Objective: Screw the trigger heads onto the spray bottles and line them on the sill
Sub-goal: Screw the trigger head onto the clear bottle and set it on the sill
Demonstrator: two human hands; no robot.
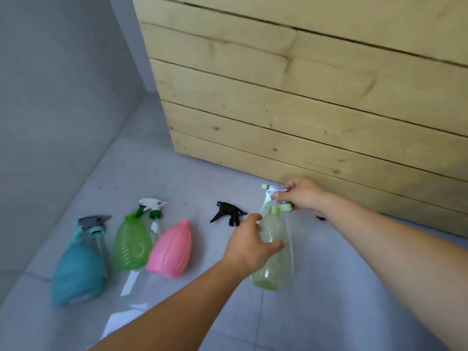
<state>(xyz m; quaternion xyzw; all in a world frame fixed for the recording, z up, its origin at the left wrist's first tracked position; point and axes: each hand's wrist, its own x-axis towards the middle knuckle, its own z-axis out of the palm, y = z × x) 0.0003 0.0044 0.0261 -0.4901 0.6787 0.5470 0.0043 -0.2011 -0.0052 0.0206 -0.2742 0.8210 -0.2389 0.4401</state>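
Observation:
My left hand (250, 245) grips a pale yellow-green spray bottle (269, 272) around its shoulder, upright on the floor. Just above the bottle's neck, my right hand (302, 193) holds a light green and clear trigger head (272, 196), its dip tube hanging down beside the bottle. On the floor to the left lie a pink bottle (171, 250), a bright green bottle (130, 243) and a teal bottle (76, 271). Loose trigger heads lie by them: black (228, 214), white and green (152, 206), grey and teal (92, 224).
A wall of pale wooden planks (304, 97) rises right behind the bottles. A grey wall (63, 97) closes the left side. The floor is grey tile (329, 300). A small dark object (321, 218) lies by the planks behind my right wrist.

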